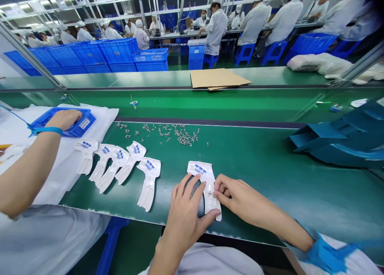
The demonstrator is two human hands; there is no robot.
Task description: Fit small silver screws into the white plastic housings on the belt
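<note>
A white gun-shaped plastic shell half (207, 179) with blue pieces in its upper part lies on the green table in front of me. My left hand (187, 211) rests over its left side, fingers spread, the fingertips and thumb touching the shell. At the grip's right edge, my right hand (232, 193) pinches close to a small metal part (210, 193) on the shell; what sits between the fingertips is too small to make out. Further left lie several similar shell halves (149, 183). Many small metal parts (183, 135) are scattered beyond them.
At the left a co-worker's hand (64, 119) reaches into a blue tray (85, 123) on white sheeting. Teal bins (336, 137) stand at the right. Cardboard sheets (219, 79) lie on the ledge past the green belt (168, 103). Several people sit behind blue crates (118, 51).
</note>
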